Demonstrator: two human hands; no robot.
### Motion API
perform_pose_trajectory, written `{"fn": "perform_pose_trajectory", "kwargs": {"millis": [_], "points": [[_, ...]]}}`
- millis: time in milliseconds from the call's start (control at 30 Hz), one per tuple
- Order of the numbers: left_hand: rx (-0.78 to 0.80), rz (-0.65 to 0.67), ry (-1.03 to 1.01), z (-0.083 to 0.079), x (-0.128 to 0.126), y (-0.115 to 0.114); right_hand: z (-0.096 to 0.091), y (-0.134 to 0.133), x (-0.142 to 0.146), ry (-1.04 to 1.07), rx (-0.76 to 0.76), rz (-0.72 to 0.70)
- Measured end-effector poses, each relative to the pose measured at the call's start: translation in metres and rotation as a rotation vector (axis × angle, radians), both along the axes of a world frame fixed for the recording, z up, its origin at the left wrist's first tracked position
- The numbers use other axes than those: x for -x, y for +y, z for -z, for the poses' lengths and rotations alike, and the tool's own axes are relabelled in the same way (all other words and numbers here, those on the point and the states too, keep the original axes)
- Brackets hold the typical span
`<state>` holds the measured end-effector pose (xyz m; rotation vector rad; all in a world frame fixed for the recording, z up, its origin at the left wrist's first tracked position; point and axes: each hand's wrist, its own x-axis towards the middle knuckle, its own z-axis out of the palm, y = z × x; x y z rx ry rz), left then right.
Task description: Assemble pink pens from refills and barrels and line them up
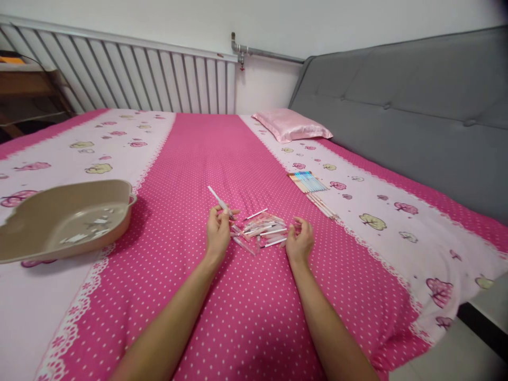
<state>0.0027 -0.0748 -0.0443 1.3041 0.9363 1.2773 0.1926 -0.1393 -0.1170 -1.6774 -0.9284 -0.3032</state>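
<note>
Between the thumb and fingers of my left hand (218,228) is a slim white pen-like stick (217,197), pointing up and away to the left. Its exact kind is too small to make out. A loose pile of similar white sticks and clear plastic sleeves (265,228) lies on the pink dotted bedspread (222,307) between my hands. My right hand (300,239) rests at the pile's right edge, fingers loosely curved and apart, with nothing visible in it.
On the left stands a beige plastic basin (91,196) with small white pieces inside. To the right lie a row of blue-and-white sticks (308,181) and several pale sticks (322,205). Farther back are a pink pillow (291,126), a grey headboard (405,100) and a white radiator (130,74).
</note>
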Motion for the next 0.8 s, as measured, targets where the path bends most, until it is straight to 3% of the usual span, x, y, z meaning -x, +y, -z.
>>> {"fn": "perform_pose_trajectory", "kwargs": {"millis": [267,467,633,800], "points": [[0.028,-0.043,-0.015,-0.002,0.002,0.001,-0.027,-0.011,0.028,-0.395,0.092,-0.302],[0.012,-0.075,-0.005,0.001,0.003,0.003,-0.041,-0.006,0.054,-0.507,0.216,-0.552],[-0.030,-0.110,0.009,0.003,0.008,0.008,-0.051,0.006,0.068,-0.484,0.349,-0.564],[-0.056,-0.154,0.025,0.003,0.014,0.015,-0.053,0.012,0.077,-0.477,0.574,-0.472]]}}
